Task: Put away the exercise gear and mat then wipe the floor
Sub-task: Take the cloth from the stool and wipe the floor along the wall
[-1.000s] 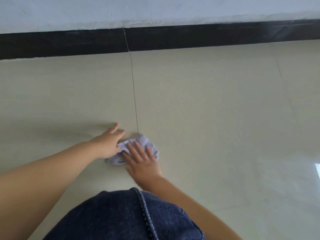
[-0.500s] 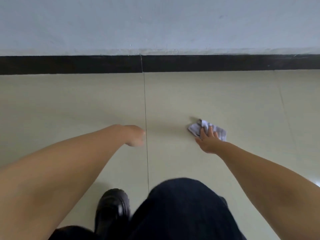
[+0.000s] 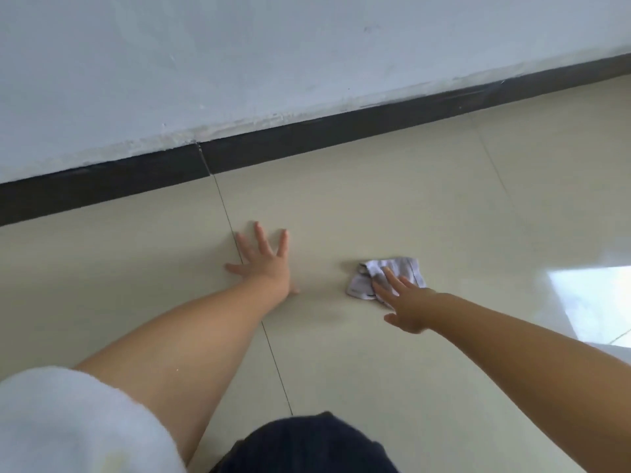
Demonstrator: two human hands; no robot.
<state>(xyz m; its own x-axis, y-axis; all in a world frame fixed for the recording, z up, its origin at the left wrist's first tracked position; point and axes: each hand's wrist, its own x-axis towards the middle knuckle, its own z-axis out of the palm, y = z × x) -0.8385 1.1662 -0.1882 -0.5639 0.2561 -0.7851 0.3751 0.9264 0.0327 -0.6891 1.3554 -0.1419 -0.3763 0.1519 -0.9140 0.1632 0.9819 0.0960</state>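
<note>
Single head view, tilted, looking forward and down over floor (image 3: 392,206) toward baseboard (image 3: 307,138), close

I see a pale beige glossy tiled floor (image 3: 375,186) with thin dark grout lines, a black skirting strip (image 3: 307,138), a bluish-white painted wall (image 3: 239,56), and a crumpled light grey cloth (image 3: 399,268) with darker edging.

Both arms stretched forward, hands flat and low, mid-frame

Left hand (image 3: 264,264) left of centre: palm down, fingers splayed, forearm bare up to a white sleeve (image 3: 68,421) at lower left. Right hand (image 3: 406,302) right of centre: palm down, fingers extended and pressing flat on the cloth (image 3: 403,268), bare forearm running in from the lower right edge
</note>
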